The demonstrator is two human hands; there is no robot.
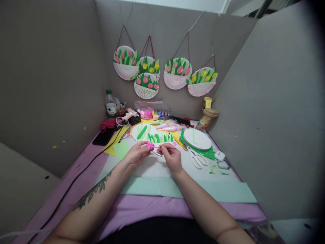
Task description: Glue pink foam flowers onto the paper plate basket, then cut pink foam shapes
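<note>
Flower [150,146] of bright pink colour is held just above the white paper plate [156,143] with green leaves [159,138], near the middle of the work table, and it is judged to be very light and soft, as modelling clay usually is. Under hard pressure such a material would be dented easily and the petals could be flattened, so it should be treated as delicate in shape, though hardly breakable. Perhaps its surface is slightly sticky rather than slippery — this cannot be confirmed by sight. To take it at the outer edge, with fingertips only, seems the best, so that the centre is left free. It is pinched by the left hand [138,154] at the fingertips, with the fingers partly curled. A thin pink stick [170,147], probably light and stiff, is pinched between the thumb and fingers of the right hand [172,158]; it is held almost level, with one end pointed at the flower — whether contact is made is too small to be told. Both forearms are stretched forward, and the hands are angled inward, close to each other but apart.
</note>
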